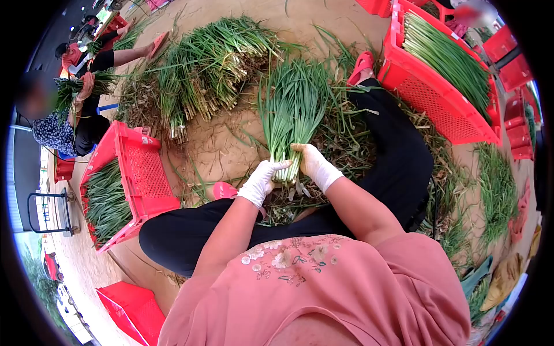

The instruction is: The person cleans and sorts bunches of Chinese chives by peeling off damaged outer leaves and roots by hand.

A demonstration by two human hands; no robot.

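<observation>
A bunch of garlic chives point(294, 109), with long green leaves and pale stem ends, is held upright between my hands in front of my lap. My left hand point(266, 177), in a white glove, is closed on the left side of the stems, its thumb across them. My right hand point(313, 163), in a stained glove with a white wrist band, grips the other side. The leaves fan out away from me. Below the stems lies a heap of dry trimmings and stray leaves point(352, 147).
A large pile of untrimmed chives point(208, 63) lies ahead on the left. Red crates filled with chives stand on the left point(144, 173) and right point(438, 104). Co-workers point(60, 124) sit at the far left. Loose greens point(496, 190) lie at the right.
</observation>
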